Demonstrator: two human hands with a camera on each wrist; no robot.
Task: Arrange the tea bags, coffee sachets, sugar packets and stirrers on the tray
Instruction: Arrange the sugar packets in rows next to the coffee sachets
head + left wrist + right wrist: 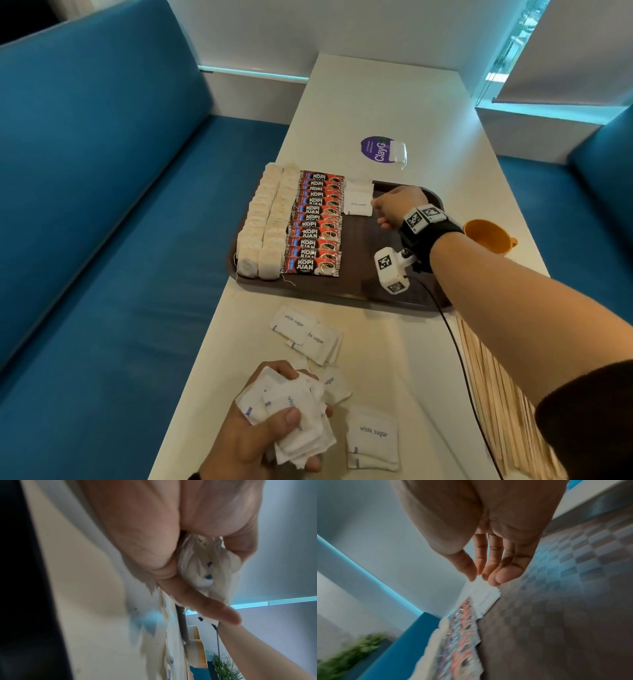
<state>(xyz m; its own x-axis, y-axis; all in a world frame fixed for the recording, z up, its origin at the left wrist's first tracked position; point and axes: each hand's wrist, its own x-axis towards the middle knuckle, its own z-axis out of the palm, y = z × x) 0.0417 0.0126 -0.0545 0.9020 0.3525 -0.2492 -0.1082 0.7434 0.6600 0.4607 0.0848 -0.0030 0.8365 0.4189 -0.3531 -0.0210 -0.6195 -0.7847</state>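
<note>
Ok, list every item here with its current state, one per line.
Brown plastic tray: partly filled.
White tea bags: two rows on tray.
Red coffee sachets: overlapping row.
White sugar packets on tray: few placed.
Left hand: grips sugar packets.
Right hand: open.
Wooden stirrers: on table.

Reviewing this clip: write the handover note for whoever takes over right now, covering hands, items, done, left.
Left hand: grips a bunch of sugar packets near the table's front edge.
Right hand: open, empty, over the tray beside the sugar packets on the tray.
Done: two rows of tea bags and a row of coffee sachets on the tray.
Left: loose sugar packets on the table, then the wooden stirrers lying at the right edge.
</note>
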